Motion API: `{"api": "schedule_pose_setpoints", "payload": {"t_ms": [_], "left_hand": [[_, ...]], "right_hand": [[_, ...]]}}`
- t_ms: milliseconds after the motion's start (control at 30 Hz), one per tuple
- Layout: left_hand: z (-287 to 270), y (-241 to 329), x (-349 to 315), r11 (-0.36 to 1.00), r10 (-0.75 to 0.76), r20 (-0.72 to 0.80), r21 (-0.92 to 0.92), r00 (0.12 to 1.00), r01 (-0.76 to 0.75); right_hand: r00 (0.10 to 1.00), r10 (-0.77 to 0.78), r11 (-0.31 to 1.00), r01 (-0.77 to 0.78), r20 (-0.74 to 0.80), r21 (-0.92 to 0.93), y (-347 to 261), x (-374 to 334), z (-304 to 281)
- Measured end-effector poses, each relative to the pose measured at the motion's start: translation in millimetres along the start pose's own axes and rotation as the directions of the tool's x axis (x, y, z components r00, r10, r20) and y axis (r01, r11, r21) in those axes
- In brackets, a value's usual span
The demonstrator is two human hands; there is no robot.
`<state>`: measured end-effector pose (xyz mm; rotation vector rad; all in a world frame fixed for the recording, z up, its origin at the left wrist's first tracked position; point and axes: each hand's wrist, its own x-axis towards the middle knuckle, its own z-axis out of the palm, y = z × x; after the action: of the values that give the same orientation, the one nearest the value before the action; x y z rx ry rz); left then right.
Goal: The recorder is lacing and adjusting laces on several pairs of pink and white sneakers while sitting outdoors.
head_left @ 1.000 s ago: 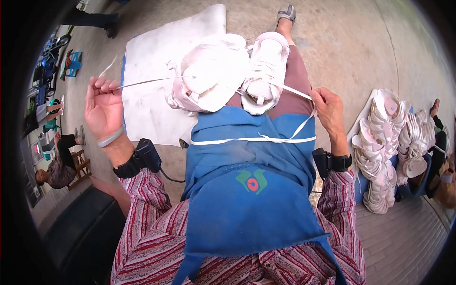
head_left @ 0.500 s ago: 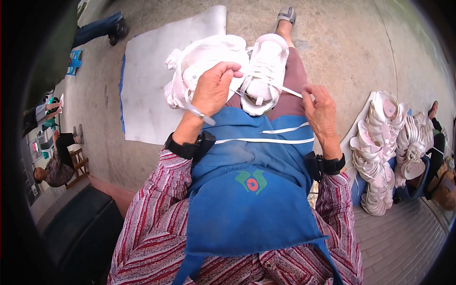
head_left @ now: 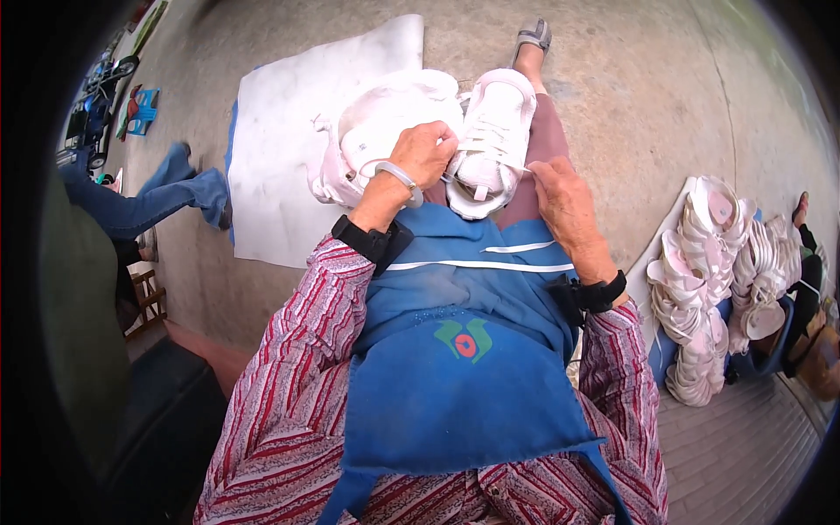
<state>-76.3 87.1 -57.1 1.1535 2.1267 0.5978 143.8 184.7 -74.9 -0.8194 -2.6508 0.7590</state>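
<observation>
A white sneaker (head_left: 499, 122) rests on my lap, its toe pointing away and its heel opening toward me. White shoelace (head_left: 492, 140) crosses its tongue in several rows. At the shoe's left edge, my left hand (head_left: 426, 150) pinches a lace, largely hidden behind the fingers. On the other side, my right hand (head_left: 563, 197) grips a lace end between thumb and forefinger, close to the collar. More pale shoes (head_left: 376, 109) lie in a heap just beyond my left hand. Loose white lace strips (head_left: 472, 263) lie across my blue apron (head_left: 464, 385).
A white sheet (head_left: 280, 166) covers the floor to the left. Stacked white and pink shoe uppers (head_left: 700, 280) stand at the right, beside a blue bin (head_left: 761, 346). A person's jeans-clad legs (head_left: 166, 197) are at the left, near a blue stool (head_left: 143, 112).
My right hand has moved left to the shoe, and the lace stretch beside it is shorter. My left hand has shifted slightly right. Jeans-clad legs have come farther into view at left.
</observation>
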Motion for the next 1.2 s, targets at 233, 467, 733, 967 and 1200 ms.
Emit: {"api": "schedule_pose_setpoints", "payload": {"t_ms": [233, 467, 733, 967, 1200], "left_hand": [[-4.0, -3.5, 8.6, 0.994, 0.067, -0.072, 0.089, 0.995, -0.060], [1.2, -12.0, 10.1, 0.981, 0.095, -0.091, 0.178, 0.991, -0.077], [-7.3, -0.7, 17.8, 0.988, 0.142, -0.194, 0.090, 0.971, -0.126], [-1.3, -9.5, 10.8, 0.952, 0.006, 0.034, 0.305, 0.999, -0.016], [-18.2, 0.5, 13.3, 0.967, 0.041, -0.069, 0.253, 0.997, -0.023]], "right_hand": [[0.998, 0.038, 0.999, -0.039, -0.040, -0.035, 6.7, -2.3, -9.0], [0.988, 0.139, 0.990, -0.140, -0.061, -0.012, 19.2, -7.0, -19.7], [0.980, 0.168, 0.984, -0.161, -0.103, 0.074, 16.3, -6.2, -29.5], [0.985, 0.170, 0.985, -0.171, -0.037, -0.014, 37.1, -17.7, -27.1], [0.970, 0.232, 0.972, -0.229, -0.070, 0.043, 31.9, -16.8, -31.9]]}}
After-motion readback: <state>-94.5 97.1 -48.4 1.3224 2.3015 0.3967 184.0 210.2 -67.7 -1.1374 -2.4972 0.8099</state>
